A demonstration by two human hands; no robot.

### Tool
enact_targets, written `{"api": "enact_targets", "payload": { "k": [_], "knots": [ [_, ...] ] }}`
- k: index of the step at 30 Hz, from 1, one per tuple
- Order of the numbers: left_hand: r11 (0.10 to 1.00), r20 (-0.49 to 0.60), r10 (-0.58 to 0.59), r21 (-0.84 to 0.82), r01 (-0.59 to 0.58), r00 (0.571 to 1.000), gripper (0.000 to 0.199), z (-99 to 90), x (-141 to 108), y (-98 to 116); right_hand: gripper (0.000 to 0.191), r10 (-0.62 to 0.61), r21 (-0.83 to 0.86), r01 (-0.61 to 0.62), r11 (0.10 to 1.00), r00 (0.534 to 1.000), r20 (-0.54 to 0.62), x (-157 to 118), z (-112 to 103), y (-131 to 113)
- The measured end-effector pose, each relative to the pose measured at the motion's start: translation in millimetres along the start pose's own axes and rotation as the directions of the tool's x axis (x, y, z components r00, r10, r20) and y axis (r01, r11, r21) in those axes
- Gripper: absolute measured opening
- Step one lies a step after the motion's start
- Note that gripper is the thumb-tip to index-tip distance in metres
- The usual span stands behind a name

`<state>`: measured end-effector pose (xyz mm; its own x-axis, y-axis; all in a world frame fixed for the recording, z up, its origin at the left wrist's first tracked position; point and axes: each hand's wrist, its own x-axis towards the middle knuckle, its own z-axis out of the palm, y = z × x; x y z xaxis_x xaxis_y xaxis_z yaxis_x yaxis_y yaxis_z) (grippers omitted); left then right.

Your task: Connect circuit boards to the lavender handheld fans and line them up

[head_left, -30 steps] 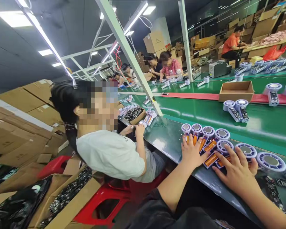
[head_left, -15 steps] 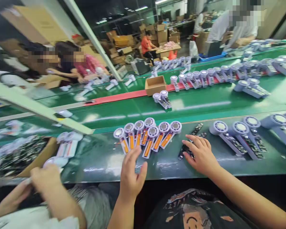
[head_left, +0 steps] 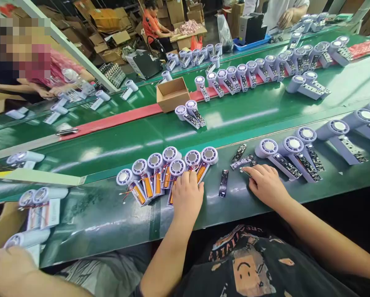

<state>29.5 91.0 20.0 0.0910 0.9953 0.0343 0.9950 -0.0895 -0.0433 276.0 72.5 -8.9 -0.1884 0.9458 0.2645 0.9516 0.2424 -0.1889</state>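
Note:
My left hand (head_left: 188, 194) lies over a purple fan unit (head_left: 177, 167) in the near group, its fingers bent at the unit's handle. What its fingertips grip is hidden. My right hand (head_left: 267, 183) pinches the end of a small dark circuit board (head_left: 248, 172) just left of the finished-looking units. Loose black circuit boards (head_left: 223, 183) lie between my hands. The fan units by my left hand show orange batteries (head_left: 148, 186) and thin red wires. Right of my right hand, purple fan units (head_left: 292, 145) have black boards in their handles.
Beyond the near table (head_left: 111, 231) runs a green conveyor (head_left: 135, 142) with an open cardboard box (head_left: 173, 94) and rows of fan units. At the left edge, a co-worker's hand (head_left: 10, 266) touches another unit. A pale post (head_left: 70, 47) slants at upper left.
The view has shifted right and down. My left hand has moved onto the fan units. The loose boards are now spread apart, and my right hand has closed its fingers at one.

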Motion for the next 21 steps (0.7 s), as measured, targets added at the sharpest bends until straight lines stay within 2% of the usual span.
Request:
{"api": "enact_targets", "payload": {
  "k": [3, 6, 9, 11, 12, 13, 14, 15, 17, 18, 19, 21],
  "knots": [
    [1.000, 0.040, 0.011, -0.022, -0.011, 0.999, 0.045, -2.0, -0.5, 6.1, 0.032, -0.019, 0.129, 0.026, 0.991, 0.998, -0.054, 5.3, 2.1, 0.0],
    [0.998, 0.173, -0.017, -0.063, 0.029, 0.985, 0.038, -15.3, 4.4, 22.5, 0.028, -0.087, 0.282, 0.118, 0.952, 0.989, -0.119, 11.3, 4.3, -1.4],
    [0.995, 0.270, -0.038, -0.076, 0.060, 0.962, 0.038, -27.5, 12.7, 33.3, 0.025, -0.175, 0.342, 0.269, 0.900, 0.944, -0.279, 15.6, 11.5, -0.2],
    [0.988, 0.336, 0.032, -0.152, 0.020, 0.941, 0.048, -31.2, 16.7, 32.8, 0.035, -0.203, 0.329, 0.348, 0.878, 0.893, -0.402, 18.8, 20.9, 2.4],
    [0.968, 0.415, 0.138, -0.248, -0.034, 0.899, 0.054, -32.2, 17.2, 31.0, 0.042, -0.170, 0.371, 0.354, 0.858, 0.879, -0.446, 20.4, 25.9, 3.7],
    [0.946, 0.438, 0.214, -0.317, -0.073, 0.873, 0.060, -33.1, 16.7, 28.5, 0.047, -0.157, 0.418, 0.368, 0.830, 0.875, -0.458, 21.7, 30.2, 4.8],
    [0.925, 0.425, 0.270, -0.365, -0.110, 0.864, 0.064, -34.1, 15.4, 25.7, 0.050, -0.201, 0.448, 0.413, 0.793, 0.872, -0.447, 22.8, 33.4, 5.7],
    [0.912, 0.372, 0.301, -0.381, -0.151, 0.878, 0.065, -35.3, 13.9, 22.5, 0.051, -0.268, 0.473, 0.467, 0.747, 0.863, -0.429, 23.6, 35.3, 6.4],
    [0.902, 0.168, 0.345, -0.330, -0.277, 0.923, 0.060, -38.9, 13.2, 14.7, 0.048, -0.447, 0.475, 0.582, 0.660, 0.813, -0.374, 24.7, 35.5, 7.5],
    [0.878, 0.061, 0.412, -0.293, -0.379, 0.909, 0.054, -41.2, 15.0, 10.1, 0.044, -0.520, 0.460, 0.624, 0.632, 0.781, -0.346, 24.8, 34.0, 7.9],
    [0.826, -0.021, 0.512, -0.262, -0.499, 0.859, 0.050, -43.7, 18.6, 5.4, 0.039, -0.570, 0.438, 0.649, 0.622, 0.759, -0.315, 24.1, 31.8, 8.0],
    [0.649, -0.080, 0.729, -0.238, -0.723, 0.680, 0.051, -47.9, 30.6, -2.8, 0.031, -0.622, 0.388, 0.670, 0.633, 0.738, -0.261, 19.5, 25.8, 5.7]
  ]
}}
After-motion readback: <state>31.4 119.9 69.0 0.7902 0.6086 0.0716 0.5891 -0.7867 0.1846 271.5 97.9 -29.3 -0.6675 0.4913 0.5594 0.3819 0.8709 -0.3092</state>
